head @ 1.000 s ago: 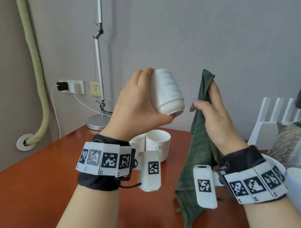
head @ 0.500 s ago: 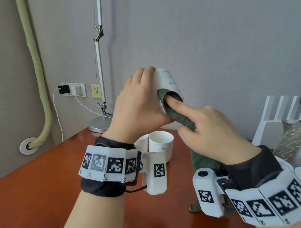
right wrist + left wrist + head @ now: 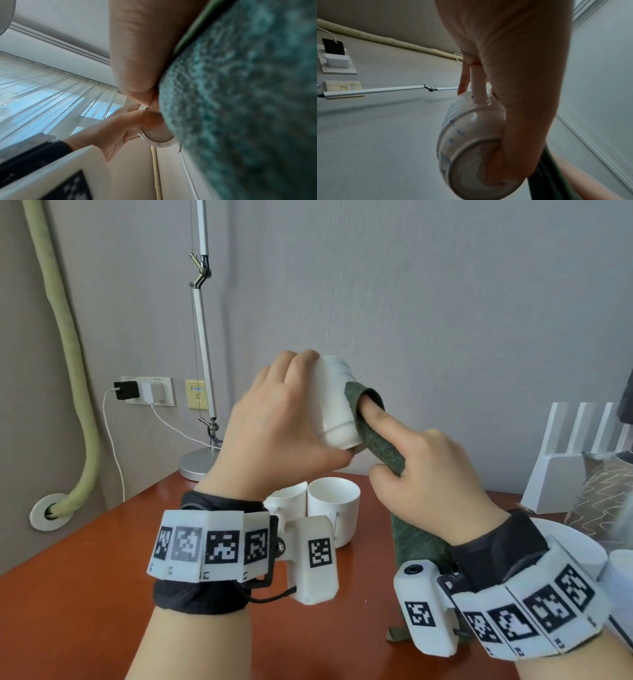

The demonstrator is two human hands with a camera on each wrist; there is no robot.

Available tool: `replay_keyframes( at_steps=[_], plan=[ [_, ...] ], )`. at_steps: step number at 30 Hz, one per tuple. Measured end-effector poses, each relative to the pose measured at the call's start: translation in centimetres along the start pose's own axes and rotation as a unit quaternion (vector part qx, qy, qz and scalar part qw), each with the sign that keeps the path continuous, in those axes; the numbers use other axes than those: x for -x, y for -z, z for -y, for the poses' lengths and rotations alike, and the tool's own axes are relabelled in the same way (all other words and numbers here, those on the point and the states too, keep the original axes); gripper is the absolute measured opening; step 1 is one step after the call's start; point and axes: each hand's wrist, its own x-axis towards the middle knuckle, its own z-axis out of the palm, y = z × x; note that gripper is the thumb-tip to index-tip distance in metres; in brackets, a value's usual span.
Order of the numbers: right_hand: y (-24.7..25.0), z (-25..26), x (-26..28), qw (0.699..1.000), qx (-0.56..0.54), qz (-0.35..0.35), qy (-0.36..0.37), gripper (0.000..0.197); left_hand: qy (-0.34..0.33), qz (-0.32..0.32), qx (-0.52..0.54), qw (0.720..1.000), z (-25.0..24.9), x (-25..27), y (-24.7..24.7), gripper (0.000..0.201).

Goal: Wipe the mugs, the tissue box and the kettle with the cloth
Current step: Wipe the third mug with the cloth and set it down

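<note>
- Spreading under everything, the table [image 3: 85,594] carries what is not in hand; it is the largest thing here, red-brown and glossy.
- Hanging from the right hand, the cloth [image 3: 383,446] trails down to the tabletop, so most of it is slack and only its upper end works on the mug.
- Left hand [image 3: 274,433]: curled round the mug, thumb under the foot and fingers over the top. The grip lifts it clear of the table and tilts it on its side, probably to turn the wall toward the cloth.
- Right hand [image 3: 431,484]: lower fingers curled round the cloth, index finger pushing a fold against the mug's side.
- Mug [image 3: 334,402]: white with faint blue marks, held in the air between the two hands; the left-wrist view shows its handle beside the palm.
- Two plain mugs [image 3: 334,508] stand touching each other on the table below, likely awaiting or past their turn; I cannot tell which.
- Kettle and tissue box: not clearly seen in any view.
</note>
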Motion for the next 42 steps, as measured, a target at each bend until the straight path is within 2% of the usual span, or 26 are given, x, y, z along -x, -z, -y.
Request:
replay_keyframes(
  at_steps=[4,6,10,16,19,22,26,30,33,37,42],
  plan=[
    [-1.0,0.7,0.3,0.998,0.01,0.009,0.056,0.075,-0.001,-0.005,-0.021,1.0,0.4,0.0,0.3,0.097],
    [-1.1,0.9,0.2,0.998,0.03,0.009,0.048,0.075,-0.01,0.011,-0.025,1.0,0.0,0.1,-0.1,0.1],
    [-0.6,0.4,-0.2,0.999,0.039,-0.017,-0.008,0.077,0.0,0.014,-0.01,1.0,-0.3,0.0,-0.1,0.094],
    [-1.5,0.7,0.2,0.999,0.012,-0.02,0.039,0.075,0.024,-0.004,-0.012,1.0,0.7,0.0,0.4,0.089],
    [-1.9,1.0,0.2,0.998,0.027,-0.024,0.054,0.076,0.0,0.01,-0.024,1.0,0.4,0.1,0.0,0.095],
    [-1.4,0.5,0.0,0.998,0.032,-0.036,0.033,0.076,-0.025,0.028,-0.011,0.999,-0.5,0.0,-0.4,0.097],
    [-0.5,-0.3,0.0,0.999,0.008,-0.038,0.009,0.077,-0.019,0.001,0.0,1.0,-0.3,-0.1,0.2,0.093],
    [-1.2,0.1,0.2,0.998,-0.018,-0.033,0.054,0.076,0.004,-0.039,0.007,0.999,0.5,-0.1,0.8,0.09],
    [-1.5,0.5,0.2,0.996,-0.01,-0.039,0.073,0.074,-0.007,-0.038,0.013,0.999,0.3,-0.1,0.6,0.091],
    [-0.9,0.0,0.0,0.996,-0.005,-0.07,0.054,0.076,-0.034,-0.029,0.01,0.999,-0.5,-0.1,0.1,0.091],
    [-1.1,0.1,0.1,0.996,-0.047,-0.075,0.029,0.077,-0.031,-0.071,0.021,0.997,-0.2,-0.2,0.5,0.089]
  ],
)
